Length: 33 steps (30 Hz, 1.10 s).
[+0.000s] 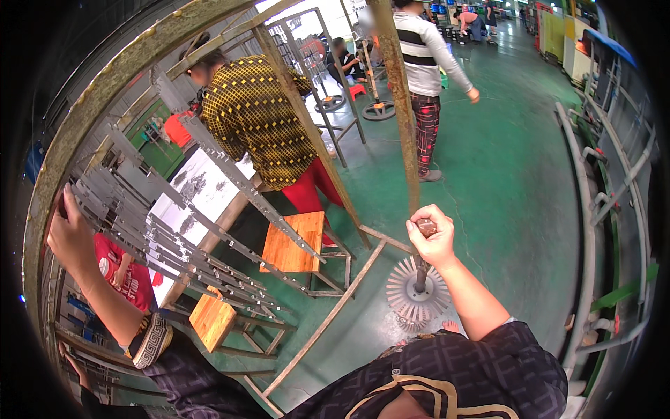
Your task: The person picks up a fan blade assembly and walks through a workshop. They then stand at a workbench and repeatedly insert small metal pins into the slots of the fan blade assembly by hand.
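My left hand (72,236) is raised at the far left, its fingers closed at the worn, rusty metal frame (38,209). Beside it, many long grey metal strips (202,244) with small tabs stand in rows at a slant within the frame. My right hand (434,237) is in front of my chest, fingers wrapped round a brown piece with a blunt end (426,227), perhaps a handle seen end-on. Just behind that hand runs the frame's upright post (403,119). Under it, a round grey metal base with radiating slats (417,293) is on the floor.
Two wooden-topped stools (293,243) stand beyond the strips. A person in a yellow-and-black patterned top (258,119) stands at a table (234,209); another in a striped sweater (426,56) stands farther off. Grey pipe racks (579,209) line the right. A low frame bar (328,314) crosses near my feet.
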{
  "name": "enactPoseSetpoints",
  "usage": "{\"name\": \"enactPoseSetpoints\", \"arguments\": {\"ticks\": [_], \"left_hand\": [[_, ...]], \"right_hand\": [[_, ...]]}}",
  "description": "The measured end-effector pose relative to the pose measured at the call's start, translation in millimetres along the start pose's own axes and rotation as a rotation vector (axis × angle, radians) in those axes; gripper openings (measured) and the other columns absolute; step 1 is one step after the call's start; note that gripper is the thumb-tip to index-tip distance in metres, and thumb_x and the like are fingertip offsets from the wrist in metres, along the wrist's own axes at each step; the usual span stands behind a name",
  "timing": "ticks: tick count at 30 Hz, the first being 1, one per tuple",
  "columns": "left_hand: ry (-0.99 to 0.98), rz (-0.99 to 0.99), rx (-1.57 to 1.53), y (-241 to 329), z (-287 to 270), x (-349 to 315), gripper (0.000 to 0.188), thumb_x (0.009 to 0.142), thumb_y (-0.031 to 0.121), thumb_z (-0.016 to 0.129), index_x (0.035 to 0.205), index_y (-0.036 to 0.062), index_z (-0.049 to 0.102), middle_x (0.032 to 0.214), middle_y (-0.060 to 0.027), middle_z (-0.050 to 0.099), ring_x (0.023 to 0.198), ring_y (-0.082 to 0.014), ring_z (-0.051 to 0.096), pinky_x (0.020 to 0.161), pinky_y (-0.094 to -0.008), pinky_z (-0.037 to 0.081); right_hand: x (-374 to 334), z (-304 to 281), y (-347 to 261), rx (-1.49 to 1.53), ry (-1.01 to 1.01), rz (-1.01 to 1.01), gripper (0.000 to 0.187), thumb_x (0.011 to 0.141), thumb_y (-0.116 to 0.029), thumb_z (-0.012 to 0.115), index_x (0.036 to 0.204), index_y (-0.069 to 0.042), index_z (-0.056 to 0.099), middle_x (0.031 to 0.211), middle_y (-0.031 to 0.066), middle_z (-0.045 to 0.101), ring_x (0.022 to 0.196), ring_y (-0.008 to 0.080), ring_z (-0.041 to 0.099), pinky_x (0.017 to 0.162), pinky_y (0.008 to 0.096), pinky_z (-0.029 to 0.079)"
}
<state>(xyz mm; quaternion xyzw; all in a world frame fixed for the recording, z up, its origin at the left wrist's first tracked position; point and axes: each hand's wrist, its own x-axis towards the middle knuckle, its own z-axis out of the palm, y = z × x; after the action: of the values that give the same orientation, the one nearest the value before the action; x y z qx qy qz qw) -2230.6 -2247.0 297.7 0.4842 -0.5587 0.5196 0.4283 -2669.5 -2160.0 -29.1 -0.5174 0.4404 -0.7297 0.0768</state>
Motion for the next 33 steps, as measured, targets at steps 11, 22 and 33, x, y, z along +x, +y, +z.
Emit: {"name": "enactPoseSetpoints", "arguments": {"ticks": [11, 22, 33], "left_hand": [[-0.169, -0.388, -0.529, -23.3, -12.5, -6.8, 0.029, 0.088, 0.025, 0.055, 0.099, -0.0006, 0.063, 0.07, 0.0021, 0.05, 0.057, -0.0038, 0.045, 0.05, -0.0196, 0.035], [-0.332, -0.577, -1.188, 17.6, -53.1, -91.2, 0.02, 0.091, 0.017, 0.051, 0.095, -0.0009, 0.058, 0.081, 0.0009, 0.055, 0.064, -0.0025, 0.042, 0.056, -0.0156, 0.032], [-0.889, -0.468, -1.304, 129.2, -73.1, -240.3, 0.005, 0.08, 0.002, 0.052, 0.079, -0.0025, 0.054, 0.078, -0.0073, 0.054, 0.071, -0.0148, 0.05, 0.064, -0.0253, 0.041]], "right_hand": [[3.6, 3.0, 4.6, -0.025, 0.013, -0.01, 0.013, 0.072, 0.005, 0.062, 0.074, -0.003, 0.052, 0.062, -0.0013, 0.052, 0.052, 0.0024, 0.045, 0.046, 0.0188, 0.034], [3.1, 2.8, 8.4, -0.033, 0.004, 0.006, 0.013, 0.072, 0.004, 0.061, 0.073, -0.004, 0.052, 0.059, -0.0037, 0.049, 0.05, 0.0004, 0.041, 0.045, 0.0177, 0.031], [-1.8, 5.3, 16.1, 0.037, -0.009, 0.059, 0.013, 0.072, 0.004, 0.061, 0.074, -0.004, 0.051, 0.059, -0.0035, 0.05, 0.051, 0.0017, 0.043, 0.046, 0.0173, 0.033]]}}
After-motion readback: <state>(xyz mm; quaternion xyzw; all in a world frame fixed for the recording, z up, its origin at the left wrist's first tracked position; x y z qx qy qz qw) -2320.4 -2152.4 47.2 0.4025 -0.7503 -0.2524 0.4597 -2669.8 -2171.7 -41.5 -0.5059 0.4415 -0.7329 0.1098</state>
